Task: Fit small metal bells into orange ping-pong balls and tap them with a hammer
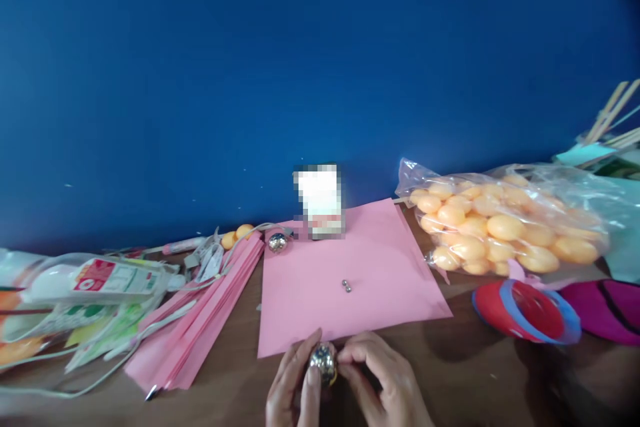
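Ball, silver and faceted, is located just beside the near edge of the pink sheet. The left hand grips it between thumb and fingers. The right hand has fingertips at its right side; whether they pinch anything cannot be determined.

past fingers, pink sheet mostly open — tiny beads midway — bagged balls block right, paper stack left
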Tool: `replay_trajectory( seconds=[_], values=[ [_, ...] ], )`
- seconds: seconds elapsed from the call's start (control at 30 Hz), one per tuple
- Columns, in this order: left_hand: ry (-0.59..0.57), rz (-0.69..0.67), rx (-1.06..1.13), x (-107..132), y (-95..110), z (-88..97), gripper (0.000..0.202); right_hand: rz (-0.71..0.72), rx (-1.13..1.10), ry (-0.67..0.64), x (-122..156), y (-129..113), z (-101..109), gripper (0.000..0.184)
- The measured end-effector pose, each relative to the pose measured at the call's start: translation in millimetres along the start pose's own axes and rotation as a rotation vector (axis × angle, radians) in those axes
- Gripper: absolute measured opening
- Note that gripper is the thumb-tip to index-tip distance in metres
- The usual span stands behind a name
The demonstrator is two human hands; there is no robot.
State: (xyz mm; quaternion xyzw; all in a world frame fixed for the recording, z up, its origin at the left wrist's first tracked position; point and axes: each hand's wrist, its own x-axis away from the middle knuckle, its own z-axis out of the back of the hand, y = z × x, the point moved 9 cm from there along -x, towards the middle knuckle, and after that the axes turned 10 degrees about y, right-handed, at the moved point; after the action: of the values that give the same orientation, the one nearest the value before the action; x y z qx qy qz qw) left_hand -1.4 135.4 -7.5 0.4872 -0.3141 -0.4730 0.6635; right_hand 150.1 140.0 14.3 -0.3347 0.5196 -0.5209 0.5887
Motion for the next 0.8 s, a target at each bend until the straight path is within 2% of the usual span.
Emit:
replay_trajectory(
  seconds=[0.13,0.4,0.6,0.8],
  values=[
    [-0.066,-0.025,0.028,-3,4,-5.7,0.033,-0.026,0.027,0.075,1,2,3,0.011],
    [-0.091,-0.127,0.059,-10,20,-14.5,0.033,-0.03,0.008,0.166,-5,4,10,0.014],
    [-0.122,-0.054,0.137,-7,16,-17.1,0.039,0.018,0.048,0.174,-5,1,13,0.014],
    [-0.178,-0.058,0.231,-4,20,-20.0,0.04,0.033,0.075,0.152,-6,-3,12,0.012]
  ],
)
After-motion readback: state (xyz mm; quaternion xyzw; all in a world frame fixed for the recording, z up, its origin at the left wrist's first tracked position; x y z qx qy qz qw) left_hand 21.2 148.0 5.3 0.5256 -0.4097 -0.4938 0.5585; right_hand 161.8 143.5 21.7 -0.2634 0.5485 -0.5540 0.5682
